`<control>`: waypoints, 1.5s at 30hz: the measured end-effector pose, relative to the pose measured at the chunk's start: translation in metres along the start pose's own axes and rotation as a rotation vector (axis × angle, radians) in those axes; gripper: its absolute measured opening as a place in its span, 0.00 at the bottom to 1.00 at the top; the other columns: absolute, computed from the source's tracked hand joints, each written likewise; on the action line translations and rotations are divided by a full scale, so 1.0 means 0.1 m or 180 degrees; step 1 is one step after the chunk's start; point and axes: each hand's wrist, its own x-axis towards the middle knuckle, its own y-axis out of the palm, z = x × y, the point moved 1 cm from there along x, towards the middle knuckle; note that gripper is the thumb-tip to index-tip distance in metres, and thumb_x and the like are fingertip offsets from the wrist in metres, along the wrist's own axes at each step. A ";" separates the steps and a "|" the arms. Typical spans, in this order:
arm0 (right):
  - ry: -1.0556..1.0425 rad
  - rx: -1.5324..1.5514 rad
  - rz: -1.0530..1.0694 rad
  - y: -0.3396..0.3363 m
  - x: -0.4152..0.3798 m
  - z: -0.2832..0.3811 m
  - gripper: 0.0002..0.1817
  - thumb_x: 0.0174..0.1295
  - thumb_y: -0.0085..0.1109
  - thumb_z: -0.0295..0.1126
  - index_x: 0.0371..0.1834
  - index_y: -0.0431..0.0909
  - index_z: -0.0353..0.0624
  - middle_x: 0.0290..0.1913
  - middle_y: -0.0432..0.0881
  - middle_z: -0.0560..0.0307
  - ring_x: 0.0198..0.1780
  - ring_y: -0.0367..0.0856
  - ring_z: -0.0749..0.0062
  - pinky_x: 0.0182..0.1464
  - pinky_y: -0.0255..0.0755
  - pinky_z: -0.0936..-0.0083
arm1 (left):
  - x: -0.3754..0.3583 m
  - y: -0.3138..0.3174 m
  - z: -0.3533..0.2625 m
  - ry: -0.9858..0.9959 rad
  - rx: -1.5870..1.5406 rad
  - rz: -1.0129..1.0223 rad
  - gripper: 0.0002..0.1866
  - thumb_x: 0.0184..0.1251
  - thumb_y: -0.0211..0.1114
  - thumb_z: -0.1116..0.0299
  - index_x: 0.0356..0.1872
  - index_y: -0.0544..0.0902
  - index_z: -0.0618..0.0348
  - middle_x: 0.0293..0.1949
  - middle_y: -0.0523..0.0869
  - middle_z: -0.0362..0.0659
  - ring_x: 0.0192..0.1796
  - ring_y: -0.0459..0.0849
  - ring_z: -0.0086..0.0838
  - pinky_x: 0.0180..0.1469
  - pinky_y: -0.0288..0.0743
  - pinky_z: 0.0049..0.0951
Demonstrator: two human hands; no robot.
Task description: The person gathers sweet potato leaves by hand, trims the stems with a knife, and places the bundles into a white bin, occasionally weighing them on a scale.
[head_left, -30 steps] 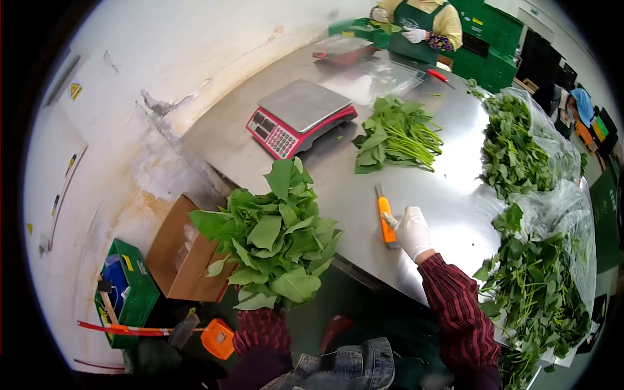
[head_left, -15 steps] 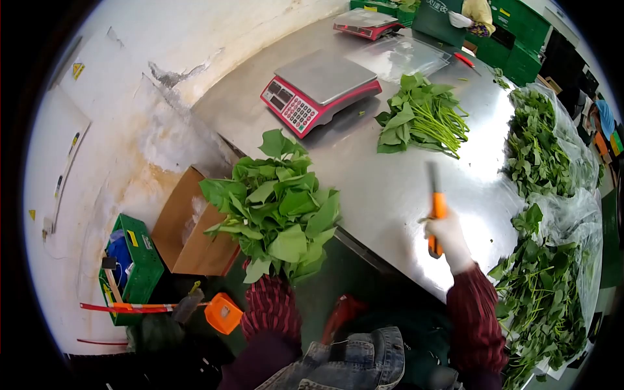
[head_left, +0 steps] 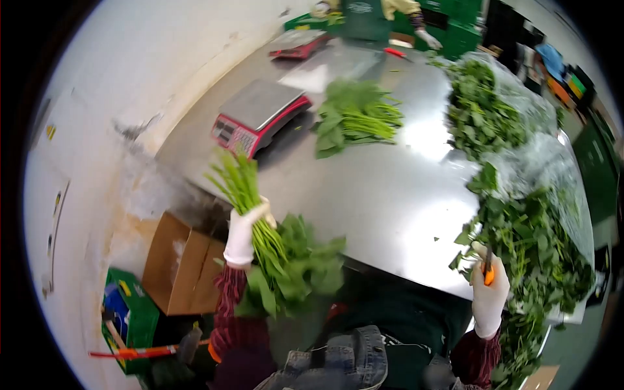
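My gloved left hand (head_left: pixel 246 231) is closed round a bunch of leafy greens (head_left: pixel 305 260), stems pointing up and leaves hanging down past the table's front edge. At the right, my gloved right hand (head_left: pixel 491 292) grips an orange-handled knife (head_left: pixel 489 276) with a dark blade. Its fingertips are right at the edge of a large pile of leafy greens (head_left: pixel 520 237); whether they pinch a stem I cannot tell. A second bunch of greens (head_left: pixel 367 120) lies on the metal table (head_left: pixel 364 201) with its stems to the right.
A red scale (head_left: pixel 260 110) stands at the table's left, another scale (head_left: pixel 299 44) behind it. Plastic film (head_left: pixel 546 175) borders the piled greens. A cardboard box (head_left: pixel 182 263) and a green crate (head_left: pixel 133 318) sit lower left. Across the table a co-worker's gloved hand (head_left: pixel 429 39) reaches in near a red knife (head_left: pixel 396 53).
My left hand has turned the bunch from leaves up to stems up. My right hand has moved right with the knife, from over the table to the pile. The view has shifted.
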 end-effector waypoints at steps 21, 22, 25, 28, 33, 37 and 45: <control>0.1894 -0.1597 -0.2007 -1.24 -2.45 -1.56 0.10 0.58 0.58 0.34 0.37 0.74 0.39 0.30 0.78 0.45 0.29 0.78 0.48 0.30 0.72 0.63 | -2.84 4.35 2.13 0.1106 0.2918 0.5004 0.12 0.49 0.61 0.66 0.34 0.80 0.60 0.26 0.83 0.54 0.29 0.83 0.45 0.35 0.76 0.38; 0.1938 -0.1597 -0.2024 -1.24 -2.50 -1.60 0.10 0.58 0.58 0.34 0.37 0.74 0.39 0.30 0.78 0.45 0.29 0.78 0.48 0.30 0.72 0.63 | -2.92 4.35 2.20 0.1440 0.3037 0.4961 0.12 0.49 0.62 0.65 0.34 0.80 0.60 0.28 0.83 0.55 0.33 0.82 0.48 0.38 0.76 0.40; 0.2009 -0.1462 -0.2164 -1.21 -2.51 -1.74 0.10 0.58 0.57 0.35 0.34 0.73 0.39 0.29 0.77 0.44 0.29 0.78 0.47 0.30 0.72 0.60 | -3.06 4.34 2.28 0.1708 0.3196 0.4922 0.12 0.50 0.61 0.64 0.33 0.80 0.58 0.28 0.83 0.54 0.35 0.82 0.49 0.38 0.75 0.42; 0.2076 -0.1544 -0.2099 -1.15 -2.45 -1.93 0.10 0.60 0.54 0.33 0.31 0.70 0.37 0.26 0.76 0.44 0.26 0.77 0.46 0.29 0.72 0.59 | -3.12 4.32 2.29 0.1801 0.3180 0.4844 0.10 0.50 0.59 0.64 0.31 0.79 0.57 0.27 0.82 0.53 0.35 0.81 0.50 0.37 0.74 0.43; 0.2552 -0.1416 -0.1973 -1.02 -3.00 -2.84 0.14 0.63 0.52 0.39 0.26 0.72 0.39 0.22 0.77 0.44 0.28 0.79 0.48 0.29 0.72 0.60 | -2.99 4.34 2.30 0.1256 0.2285 0.4561 0.07 0.50 0.60 0.70 0.31 0.80 0.60 0.23 0.82 0.52 0.29 0.83 0.43 0.32 0.74 0.37; 0.2913 -0.1855 -0.1775 -1.17 -3.17 -2.74 0.17 0.60 0.54 0.42 0.23 0.73 0.40 0.21 0.78 0.44 0.26 0.78 0.46 0.28 0.72 0.57 | -2.78 4.51 2.09 0.1100 0.2293 0.4566 0.07 0.53 0.60 0.70 0.33 0.79 0.59 0.23 0.82 0.50 0.29 0.84 0.41 0.31 0.75 0.34; 0.2041 -0.1448 -0.1995 -1.43 -2.32 -1.93 0.10 0.57 0.57 0.36 0.28 0.72 0.40 0.26 0.77 0.44 0.28 0.77 0.46 0.29 0.70 0.59 | -3.10 4.36 2.15 0.2469 0.2938 0.4458 0.07 0.53 0.61 0.66 0.32 0.77 0.55 0.29 0.82 0.50 0.34 0.82 0.46 0.34 0.74 0.40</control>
